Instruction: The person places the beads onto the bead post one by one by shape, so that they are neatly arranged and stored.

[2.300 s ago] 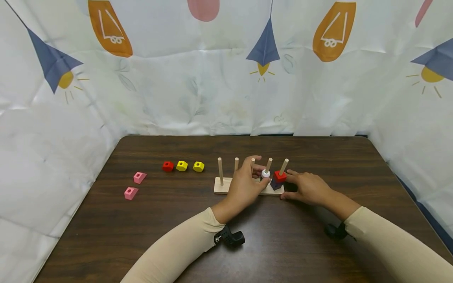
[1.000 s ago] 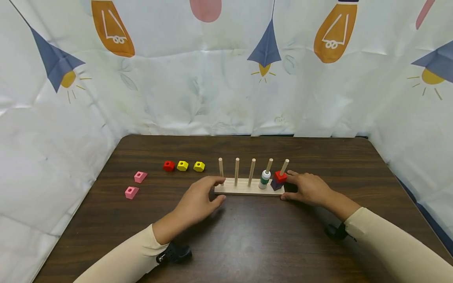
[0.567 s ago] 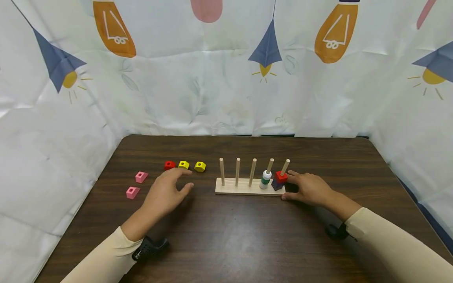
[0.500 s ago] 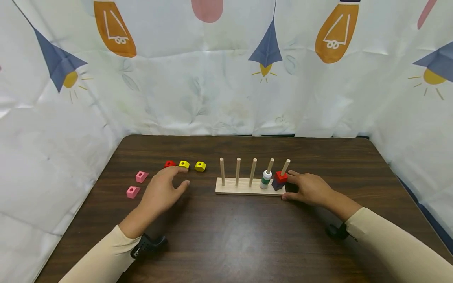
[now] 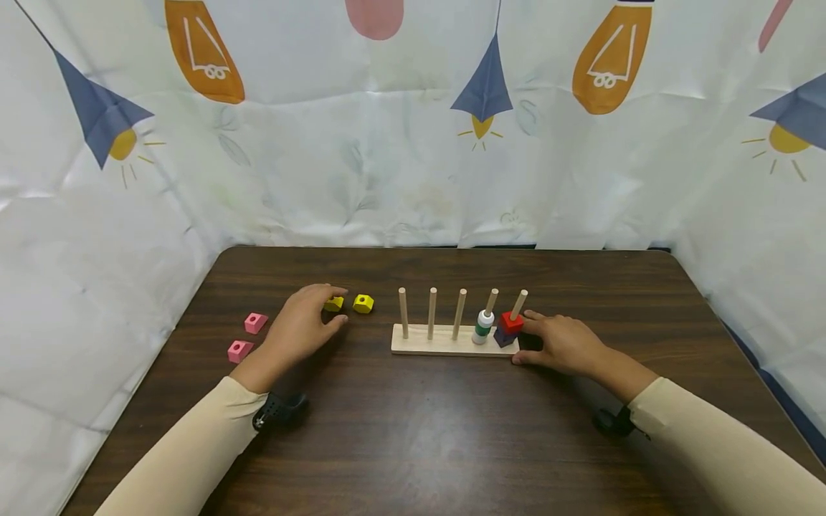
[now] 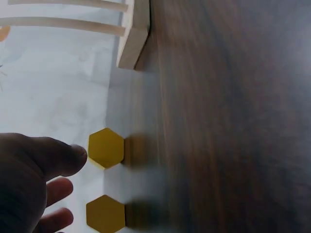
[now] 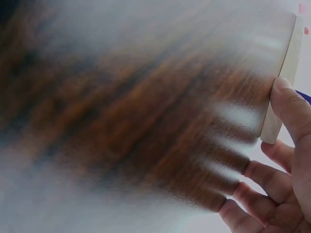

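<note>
My left hand (image 5: 300, 326) reaches over the far left of the table, thumb and fingers apart with nothing between them. Its fingertips overlap a yellow hexagonal bead (image 5: 333, 304), and a second yellow bead (image 5: 363, 304) lies just to the right. In the left wrist view, the thumb is beside a yellow hexagonal face (image 6: 106, 148). With thumb in front and fingers behind, my right hand (image 5: 561, 344) holds the right end of a wooden peg board (image 5: 426, 344). A red block (image 5: 513, 322) sits on a dark purple block (image 5: 505, 337) on the rightmost peg; a white-and-green stack (image 5: 482, 327) fills the neighbouring one.
Two pink blocks (image 5: 255, 322) with holes lie at the left, close to my left wrist. Three bare pegs (image 5: 432, 313) stand up from the board's left part. A printed white curtain (image 5: 413, 179) hangs behind the brown table (image 5: 439, 444).
My left hand has left the white-and-green stack and moved left across the table, then slightly forward to the yellow beads, now covering the red bead. The right hand stays at the board's end.
</note>
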The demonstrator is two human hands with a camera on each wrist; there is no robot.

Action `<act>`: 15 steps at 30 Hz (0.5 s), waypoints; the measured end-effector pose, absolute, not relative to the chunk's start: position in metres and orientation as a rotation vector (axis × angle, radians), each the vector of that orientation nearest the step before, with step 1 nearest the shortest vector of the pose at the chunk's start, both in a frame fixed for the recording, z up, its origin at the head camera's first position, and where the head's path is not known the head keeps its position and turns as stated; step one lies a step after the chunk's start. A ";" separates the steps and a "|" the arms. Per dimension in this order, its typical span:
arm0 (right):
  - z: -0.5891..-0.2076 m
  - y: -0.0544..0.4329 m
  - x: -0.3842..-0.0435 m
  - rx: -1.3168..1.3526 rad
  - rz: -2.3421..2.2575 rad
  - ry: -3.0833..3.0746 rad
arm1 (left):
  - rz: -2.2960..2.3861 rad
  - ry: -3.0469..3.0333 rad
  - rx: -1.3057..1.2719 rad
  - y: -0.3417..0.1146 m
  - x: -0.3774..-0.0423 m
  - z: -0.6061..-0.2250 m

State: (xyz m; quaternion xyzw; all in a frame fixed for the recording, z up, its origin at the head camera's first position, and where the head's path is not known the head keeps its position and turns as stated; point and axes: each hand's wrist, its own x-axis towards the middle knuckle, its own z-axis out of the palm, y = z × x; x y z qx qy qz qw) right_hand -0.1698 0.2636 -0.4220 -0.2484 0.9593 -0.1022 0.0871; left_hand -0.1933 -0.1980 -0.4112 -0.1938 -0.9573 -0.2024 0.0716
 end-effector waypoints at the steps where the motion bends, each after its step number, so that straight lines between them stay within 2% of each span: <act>1: -0.422 0.264 -0.170 -0.738 -0.302 2.858 | -0.607 -2.890 -0.597 -0.196 -0.197 -0.412; 15: -0.423 0.263 -0.170 -0.743 -0.310 2.858 | -0.538 -2.989 -0.677 -0.178 -0.223 -0.422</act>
